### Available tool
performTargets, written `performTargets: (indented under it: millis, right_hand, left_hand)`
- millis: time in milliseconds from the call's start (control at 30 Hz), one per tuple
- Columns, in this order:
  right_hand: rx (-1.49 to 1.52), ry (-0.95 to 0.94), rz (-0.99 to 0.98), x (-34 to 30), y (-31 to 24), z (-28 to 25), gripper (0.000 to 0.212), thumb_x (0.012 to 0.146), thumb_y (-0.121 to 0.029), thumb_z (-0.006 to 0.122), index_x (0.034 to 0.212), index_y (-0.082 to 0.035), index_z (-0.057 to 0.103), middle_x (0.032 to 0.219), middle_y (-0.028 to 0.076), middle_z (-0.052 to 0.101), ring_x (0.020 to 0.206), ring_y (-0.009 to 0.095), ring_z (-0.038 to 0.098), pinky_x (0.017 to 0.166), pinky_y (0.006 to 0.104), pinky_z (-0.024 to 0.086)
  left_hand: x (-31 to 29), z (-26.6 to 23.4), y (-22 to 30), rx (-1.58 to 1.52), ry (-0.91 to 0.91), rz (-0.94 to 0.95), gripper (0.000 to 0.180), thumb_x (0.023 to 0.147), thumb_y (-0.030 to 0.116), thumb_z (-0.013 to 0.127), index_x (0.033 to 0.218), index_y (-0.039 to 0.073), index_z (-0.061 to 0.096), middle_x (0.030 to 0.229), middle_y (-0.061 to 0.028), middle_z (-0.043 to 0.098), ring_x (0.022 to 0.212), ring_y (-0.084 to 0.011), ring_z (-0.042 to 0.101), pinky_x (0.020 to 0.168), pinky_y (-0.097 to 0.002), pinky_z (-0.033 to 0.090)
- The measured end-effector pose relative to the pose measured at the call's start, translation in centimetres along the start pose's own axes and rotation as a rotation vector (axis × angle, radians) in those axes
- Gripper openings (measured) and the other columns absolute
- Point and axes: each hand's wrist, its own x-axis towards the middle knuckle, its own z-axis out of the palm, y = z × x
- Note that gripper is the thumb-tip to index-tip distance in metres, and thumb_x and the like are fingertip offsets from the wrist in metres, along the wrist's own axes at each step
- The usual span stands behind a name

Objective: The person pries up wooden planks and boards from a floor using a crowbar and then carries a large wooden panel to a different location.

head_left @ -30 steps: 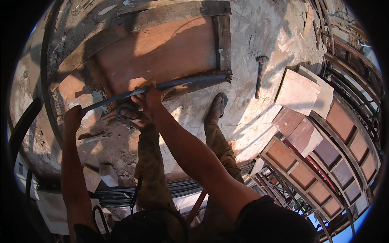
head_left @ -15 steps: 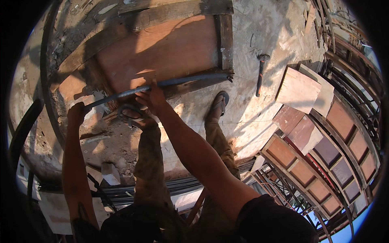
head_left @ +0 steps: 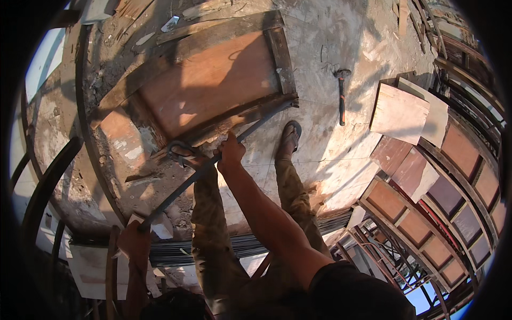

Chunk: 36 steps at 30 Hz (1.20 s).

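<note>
I hold a long dark steel bar [head_left: 250,128] in both hands. It runs slantwise from lower left up to the right. My left hand [head_left: 134,241] grips its lower end near a small pale block [head_left: 160,226]. My right hand [head_left: 230,152] is closed around its middle. The bar's far tip reaches the corner of a wooden framed panel [head_left: 213,85] lying on the concrete floor. My legs and sandalled feet [head_left: 290,136] stand under the bar.
A hammer [head_left: 341,93] lies on the concrete to the right. Plywood pieces [head_left: 400,112] and framed panels [head_left: 421,213] are stacked at the right. A bundle of steel rods [head_left: 245,245] lies behind my legs. Curved pipes [head_left: 48,181] run along the left.
The bar has swung from near level to a steep slant. My left hand dropped down toward me with its end, and the far tip slid along the panel's edge.
</note>
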Motion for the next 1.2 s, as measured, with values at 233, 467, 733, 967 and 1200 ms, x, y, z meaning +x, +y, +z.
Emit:
performTargets:
  millis: [233,467,733,967,1200]
  right_hand:
    - [-0.077,-0.105,0.144,-3.9,-2.9,-3.5,0.027,0.094,-0.025,0.065,0.089,-0.01,0.043,0.065,0.001,0.041,0.049,0.013,0.04,0.043,0.0323,0.038]
    - [-0.116,-0.131,0.169,-6.7,-5.6,-8.0,0.024,0.094,-0.022,0.065,0.084,-0.01,0.046,0.062,0.0,0.04,0.046,0.011,0.04,0.039,0.0298,0.036]
    - [-0.557,-0.411,-0.048,-3.5,-10.9,-12.7,0.043,0.094,-0.04,0.067,0.109,-0.001,0.057,0.084,0.007,0.063,0.07,0.016,0.062,0.058,0.0336,0.055]
    - [-1.122,0.058,-0.486,20.4,-28.0,-28.6,0.047,0.091,-0.037,0.066,0.118,0.001,0.062,0.092,0.014,0.071,0.071,0.023,0.069,0.064,0.0373,0.057]
    - [-1.436,0.185,-0.896,34.7,-42.1,-21.3,0.067,0.09,-0.032,0.061,0.146,-0.003,0.038,0.144,0.023,0.048,0.133,0.039,0.047,0.108,0.047,0.041]
  left_hand:
    - [-10.8,-1.0,3.1,-0.042,-0.015,-0.043,0.036,0.084,0.049,0.07,0.082,0.014,0.07,0.074,-0.0131,0.069,0.074,-0.0375,0.069,0.066,-0.0511,0.051]
    - [-19.9,-1.1,8.3,-0.079,-0.17,-0.145,0.037,0.084,0.05,0.071,0.079,0.014,0.07,0.074,-0.0121,0.07,0.074,-0.0364,0.069,0.066,-0.0506,0.052]
    - [-17.3,-5.5,7.5,0.0,0.068,-0.107,0.032,0.082,0.043,0.075,0.078,0.011,0.069,0.074,-0.0136,0.069,0.071,-0.0369,0.068,0.063,-0.0474,0.051]
    - [-19.4,-6.7,11.9,0.274,0.068,-0.149,0.028,0.082,0.038,0.073,0.084,0.011,0.072,0.072,-0.0167,0.068,0.069,-0.0367,0.068,0.063,-0.047,0.05]
    - [-24.6,-7.3,14.9,0.206,0.021,-0.028,0.034,0.076,0.032,0.081,0.09,0.002,0.071,0.079,-0.0162,0.069,0.078,-0.0287,0.071,0.066,-0.0435,0.055]
